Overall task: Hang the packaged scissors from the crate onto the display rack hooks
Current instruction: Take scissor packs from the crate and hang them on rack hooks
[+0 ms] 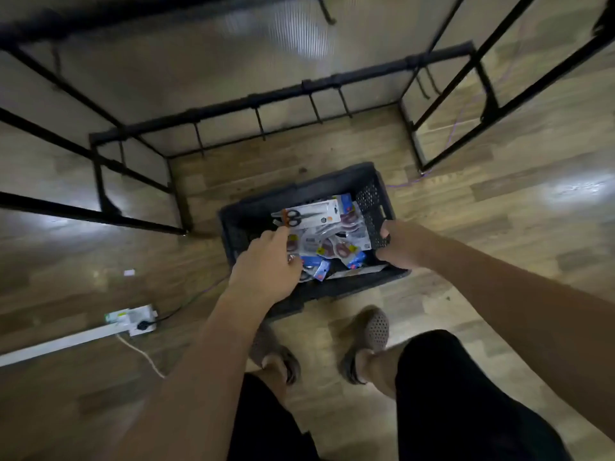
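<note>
A black plastic crate (259, 207) stands on the wooden floor in front of my feet, filled with several packaged scissors (327, 242). My left hand (266, 264) reaches into the crate's left side and pinches the near end of a white pack holding black-and-orange scissors (307, 215), lifted slightly above the pile. My right hand (399, 246) grips the crate's perforated right wall. The black display rack (299, 89) with its row of hooks stands just beyond the crate.
A second black rack frame (466, 104) stands at the right, another (100, 168) at the left. A white power strip with a plugged cable (139, 322) lies on the floor at the left. My two feet in perforated clogs (369, 334) are right behind the crate.
</note>
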Motion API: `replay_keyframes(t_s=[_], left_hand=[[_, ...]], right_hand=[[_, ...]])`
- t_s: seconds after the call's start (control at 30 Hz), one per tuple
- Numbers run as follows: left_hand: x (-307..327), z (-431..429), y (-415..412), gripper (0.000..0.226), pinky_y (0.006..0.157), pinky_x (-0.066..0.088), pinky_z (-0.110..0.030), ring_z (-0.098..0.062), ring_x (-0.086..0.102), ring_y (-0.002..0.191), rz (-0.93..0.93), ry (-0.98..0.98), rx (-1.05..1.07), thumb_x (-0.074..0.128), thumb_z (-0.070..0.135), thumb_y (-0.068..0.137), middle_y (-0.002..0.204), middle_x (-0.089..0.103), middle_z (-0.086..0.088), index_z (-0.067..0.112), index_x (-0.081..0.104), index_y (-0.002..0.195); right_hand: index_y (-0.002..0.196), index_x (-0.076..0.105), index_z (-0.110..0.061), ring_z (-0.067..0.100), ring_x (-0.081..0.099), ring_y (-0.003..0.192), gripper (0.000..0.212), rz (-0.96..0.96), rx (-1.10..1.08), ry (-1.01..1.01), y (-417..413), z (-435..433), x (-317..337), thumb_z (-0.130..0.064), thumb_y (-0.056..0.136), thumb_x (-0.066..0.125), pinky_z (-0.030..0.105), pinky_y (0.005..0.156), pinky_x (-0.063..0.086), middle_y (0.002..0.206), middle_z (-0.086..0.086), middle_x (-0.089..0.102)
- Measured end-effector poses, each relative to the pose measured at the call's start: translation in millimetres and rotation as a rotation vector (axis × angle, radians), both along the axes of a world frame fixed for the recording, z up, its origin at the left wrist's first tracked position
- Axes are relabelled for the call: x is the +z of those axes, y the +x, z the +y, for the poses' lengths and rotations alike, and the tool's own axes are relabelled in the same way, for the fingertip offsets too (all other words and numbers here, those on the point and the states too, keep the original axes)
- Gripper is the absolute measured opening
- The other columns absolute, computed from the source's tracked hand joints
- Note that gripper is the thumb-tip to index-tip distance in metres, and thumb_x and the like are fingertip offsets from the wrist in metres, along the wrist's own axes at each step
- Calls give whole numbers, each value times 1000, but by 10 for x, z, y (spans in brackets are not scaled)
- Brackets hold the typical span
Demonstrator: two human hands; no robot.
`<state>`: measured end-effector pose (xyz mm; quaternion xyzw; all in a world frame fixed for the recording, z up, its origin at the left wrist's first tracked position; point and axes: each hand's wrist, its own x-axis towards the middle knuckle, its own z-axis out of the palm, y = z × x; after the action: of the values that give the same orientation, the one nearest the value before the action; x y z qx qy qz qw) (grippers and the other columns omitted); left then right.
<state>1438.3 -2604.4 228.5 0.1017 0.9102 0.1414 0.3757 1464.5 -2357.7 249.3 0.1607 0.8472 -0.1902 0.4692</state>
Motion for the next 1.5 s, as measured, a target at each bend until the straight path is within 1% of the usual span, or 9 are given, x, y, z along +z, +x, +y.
replay_keyframes(t_s=[0.3,0.43,0.57,0.77,0.9,1.2,1.33,1.43,1.5], left_hand=[[-3748,582,-937,66,109,43,-46,-35,43,138,17,-90,-201,60,31,99,155,38,-13,13,30,156],[-4864,815,-1134,78,116,37,-46,-36,32,145,68,-63,-222,65,29,97,162,23,-14,14,20,159],[-5479,878,-1150,74,112,37,-48,-33,31,144,197,-141,-276,61,37,99,160,26,-8,21,20,158],[-5235,791,-1120,76,109,39,-40,-34,42,137,131,-150,-180,76,36,87,151,45,-10,24,40,152],[-4717,563,-909,15,84,49,-34,-29,63,110,119,-44,-16,67,24,93,119,66,-9,21,61,107],[-3263,-131,-189,30,88,57,-34,-10,73,103,-47,287,591,66,22,99,112,77,14,30,68,128],[-3221,-72,-329,29,72,46,-15,6,64,92,114,131,361,70,26,95,103,67,26,33,66,123],[-3229,-59,-423,32,67,38,-11,13,54,84,236,85,290,70,27,93,92,58,32,38,64,122],[-3197,-131,-397,33,66,36,-10,11,53,80,275,38,270,71,26,93,92,57,30,35,65,124]], right_hand=[[111,63,-4,31,63,89,28,98,-365,-55,-603,206,-4330,-28,97,59,33,70,46,108,16,66],[143,43,0,32,58,103,69,229,-407,106,-905,288,-5411,-48,95,50,36,72,47,136,20,57],[137,46,-6,38,62,108,50,370,-240,256,-980,406,-5831,-41,102,46,42,83,51,124,14,61],[117,60,-10,33,58,85,27,358,-184,188,-936,496,-5718,-24,95,64,35,72,51,110,15,63],[115,55,-8,30,61,90,20,186,-17,103,-1065,429,-5520,-22,100,55,34,72,50,101,13,60],[114,53,-13,20,73,60,21,-60,-66,-280,-1368,198,-5465,-31,108,46,33,71,56,83,7,75],[159,26,-23,34,75,79,59,-9,50,-273,-1343,33,-5544,-17,105,48,42,69,63,120,21,67],[160,20,-39,32,68,71,70,128,94,-302,-1224,-10,-5564,-10,102,48,33,45,54,123,19,63],[154,30,-45,30,71,84,68,195,233,-344,-1123,-76,-5565,-15,98,54,37,61,62,135,10,61]])
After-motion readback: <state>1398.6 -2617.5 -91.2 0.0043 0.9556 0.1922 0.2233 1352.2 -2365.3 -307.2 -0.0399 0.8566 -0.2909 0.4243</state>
